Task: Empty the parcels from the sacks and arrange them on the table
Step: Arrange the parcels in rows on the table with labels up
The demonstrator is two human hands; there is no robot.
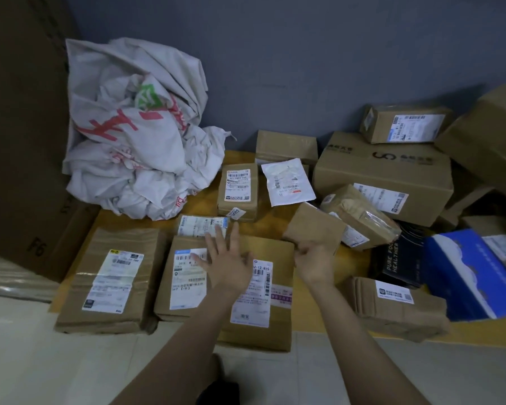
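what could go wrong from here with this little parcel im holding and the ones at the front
1. The right hand grips the small brown parcel by its lower edge only; it may slip and drop onto the taped parcel beside it.
2. The large front parcel under the left hand seems to overhang the table edge; a nudge could tip it to the floor.

Low yellow table, far edge against wall. Far left corner: heap of crumpled white sacks. Near edge, left to middle: three flat brown parcels side by side, labels up. Far right: large carton. Near right corner: blue box, black pouch just beside it.
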